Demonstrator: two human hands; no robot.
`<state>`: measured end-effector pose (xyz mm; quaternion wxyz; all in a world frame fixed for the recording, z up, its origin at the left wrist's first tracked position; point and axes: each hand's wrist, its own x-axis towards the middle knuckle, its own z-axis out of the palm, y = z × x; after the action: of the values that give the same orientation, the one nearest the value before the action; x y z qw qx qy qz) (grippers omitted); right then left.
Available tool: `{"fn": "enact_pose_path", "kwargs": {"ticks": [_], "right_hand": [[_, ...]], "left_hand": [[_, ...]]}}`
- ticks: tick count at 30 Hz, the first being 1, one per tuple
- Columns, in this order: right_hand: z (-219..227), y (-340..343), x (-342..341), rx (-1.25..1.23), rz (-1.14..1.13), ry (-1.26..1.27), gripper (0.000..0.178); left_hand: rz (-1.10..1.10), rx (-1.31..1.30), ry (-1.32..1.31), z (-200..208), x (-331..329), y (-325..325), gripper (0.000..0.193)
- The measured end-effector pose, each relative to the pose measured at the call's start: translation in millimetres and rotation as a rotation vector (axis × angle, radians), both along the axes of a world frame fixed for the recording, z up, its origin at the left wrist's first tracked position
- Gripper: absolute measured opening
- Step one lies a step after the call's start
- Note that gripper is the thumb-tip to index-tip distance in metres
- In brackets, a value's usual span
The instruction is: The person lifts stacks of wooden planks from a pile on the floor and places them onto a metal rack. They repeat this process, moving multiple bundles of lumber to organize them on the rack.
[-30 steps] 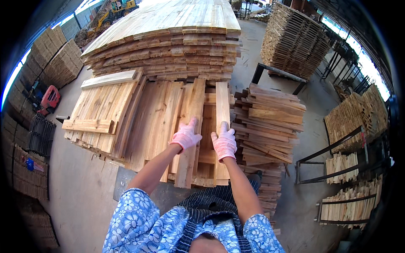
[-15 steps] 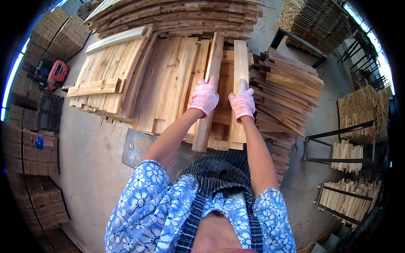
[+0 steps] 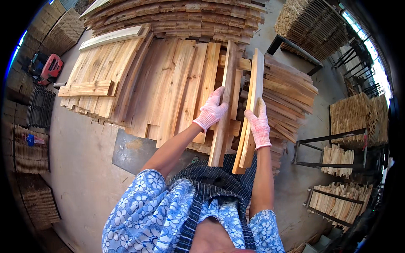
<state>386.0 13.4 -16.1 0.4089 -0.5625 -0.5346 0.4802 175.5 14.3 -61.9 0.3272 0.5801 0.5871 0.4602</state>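
My left hand (image 3: 211,110), in a pinkish-white knit glove, grips a long narrow wooden plank (image 3: 220,135) from its left side. The plank stands on its edge, pointing away from me. My right hand (image 3: 258,127), gloved the same way, holds what looks like a pair of boards (image 3: 255,88) pressed together, thumb on the left and fingers on the far right side. Both pieces run nearly side by side with a gap between them. Below lies a stack of loose planks (image 3: 162,80), laid lengthwise. My palms are hidden.
Cross boards lie on a panel of planks (image 3: 107,63) at left. Tall board stacks (image 3: 181,19) stand behind, and uneven boards (image 3: 287,90) pile up at right. Black metal racks (image 3: 331,147) hold wood farther right. A red machine (image 3: 52,68) is at far left.
Both hands have moved right and nearer to me, lifting and tilting the planks. The right-hand boards have swung farther right, widening the gap.
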Motion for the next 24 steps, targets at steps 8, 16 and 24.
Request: {"fn": "enact_pose_path", "kwargs": {"ticks": [8,16,24], "right_hand": [[-0.4,-11.5,12.8,0.045,-0.016,-0.013,0.082],[-4.9,-24.9,22.7,0.084,-0.001,-0.159,0.082],[33.1,-22.8,-38.0,0.066,0.12,-0.143,0.081]], "left_hand": [[-0.051,-0.373,0.618,67.3,49.7,-4.1,0.071],[-0.099,-0.049,1.021,29.0,23.6,14.1,0.073],[-0.049,0.049,0.88,44.2,-39.3,6.6,0.071]]}}
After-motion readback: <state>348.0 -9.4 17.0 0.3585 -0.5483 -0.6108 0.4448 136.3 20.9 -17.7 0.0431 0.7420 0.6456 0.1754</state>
